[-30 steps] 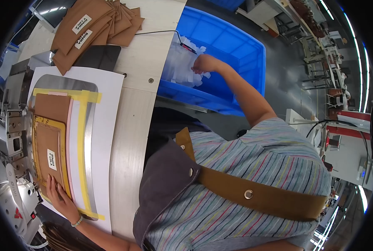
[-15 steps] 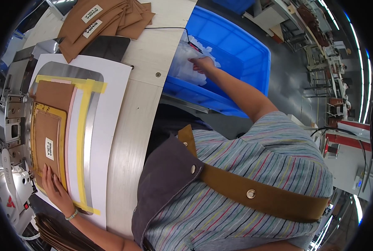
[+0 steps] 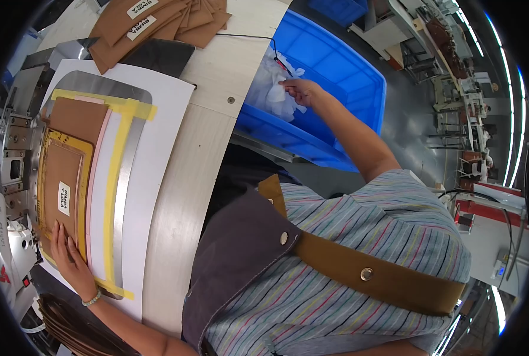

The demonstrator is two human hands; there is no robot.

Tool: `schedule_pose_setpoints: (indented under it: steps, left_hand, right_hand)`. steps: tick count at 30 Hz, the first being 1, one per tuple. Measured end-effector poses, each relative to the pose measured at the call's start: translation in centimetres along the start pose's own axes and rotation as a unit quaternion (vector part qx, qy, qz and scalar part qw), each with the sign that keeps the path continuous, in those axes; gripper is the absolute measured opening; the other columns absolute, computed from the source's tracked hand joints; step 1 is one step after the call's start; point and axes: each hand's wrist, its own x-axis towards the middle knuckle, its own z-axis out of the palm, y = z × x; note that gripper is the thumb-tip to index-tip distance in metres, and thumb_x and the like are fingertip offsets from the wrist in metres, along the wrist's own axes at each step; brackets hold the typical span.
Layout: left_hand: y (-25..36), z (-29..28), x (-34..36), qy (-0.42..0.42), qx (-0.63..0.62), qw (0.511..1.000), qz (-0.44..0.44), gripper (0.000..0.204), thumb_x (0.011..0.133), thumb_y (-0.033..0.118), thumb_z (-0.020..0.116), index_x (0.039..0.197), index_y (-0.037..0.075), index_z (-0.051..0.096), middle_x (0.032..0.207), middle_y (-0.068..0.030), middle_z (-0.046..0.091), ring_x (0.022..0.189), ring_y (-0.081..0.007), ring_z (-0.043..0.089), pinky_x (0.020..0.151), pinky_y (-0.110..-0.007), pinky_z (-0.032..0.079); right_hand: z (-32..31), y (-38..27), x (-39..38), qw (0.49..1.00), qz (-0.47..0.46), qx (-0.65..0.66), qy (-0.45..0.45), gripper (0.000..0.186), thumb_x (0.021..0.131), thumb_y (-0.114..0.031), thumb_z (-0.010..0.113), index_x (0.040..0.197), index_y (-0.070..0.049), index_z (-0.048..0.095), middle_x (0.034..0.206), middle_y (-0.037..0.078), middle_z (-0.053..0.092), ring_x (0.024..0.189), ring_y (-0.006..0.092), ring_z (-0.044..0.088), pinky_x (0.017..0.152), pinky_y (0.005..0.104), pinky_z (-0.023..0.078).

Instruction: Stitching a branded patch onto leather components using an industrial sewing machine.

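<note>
Long white strip lights (image 3: 509, 113) shine over a glossy grey floor (image 3: 405, 113) and pale bench (image 3: 382, 32).

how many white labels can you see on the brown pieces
3: one label on the brown piece under the left hand, an upper label and a lower label on the brown pile; more may be hidden there.

Brown panel (image 3: 66, 163), blue bin (image 3: 350, 74) — multicolour-striped shirt (image 3: 404, 231).

A head-worn fisheye looks down, fairly near, over bench (image 3: 184, 190) and blue bin (image 3: 350, 65), its bent edges hard to read.
</note>
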Motion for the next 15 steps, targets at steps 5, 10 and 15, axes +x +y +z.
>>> schedule_pose_setpoints:
  steps: [5,10,15]
  left_hand:
    - [-0.6,0.0,-0.2,0.001,-0.003,1.0,0.007,0.038,0.115,0.011,0.05,0.149,-0.001,0.061,0.158,-0.0132,0.059,0.145,-0.0325,0.054,0.12,-0.043,0.045]
    - [-0.9,0.2,-0.6,-0.012,0.003,1.0,0.006,0.04,0.117,0.015,0.047,0.153,0.001,0.058,0.161,-0.0115,0.056,0.148,-0.0307,0.051,0.122,-0.04,0.044]
    - [-0.1,0.6,0.2,-0.006,-0.025,1.0,-0.006,0.039,0.115,0.011,0.048,0.152,0.001,0.059,0.159,-0.0117,0.058,0.147,-0.0315,0.052,0.121,-0.042,0.045]
  right_hand:
    - [-1.5,0.4,-0.4,0.992,0.079,-0.003,-0.101,0.015,0.096,-0.025,0.079,0.088,-0.014,0.073,0.078,-0.005,0.07,0.062,0.006,0.062,0.053,0.0218,0.037]
    - [-1.3,0.0,-2.1,0.987,0.037,0.094,-0.125,0.016,0.096,-0.021,0.077,0.105,-0.011,0.069,0.096,0.003,0.073,0.087,0.0131,0.07,0.075,0.0293,0.053]
    - [-4.2,-6.2,-9.2,0.983,-0.096,0.053,-0.148,0.024,0.101,-0.022,0.072,0.119,-0.007,0.068,0.105,0.007,0.077,0.095,0.018,0.072,0.088,0.0323,0.056]
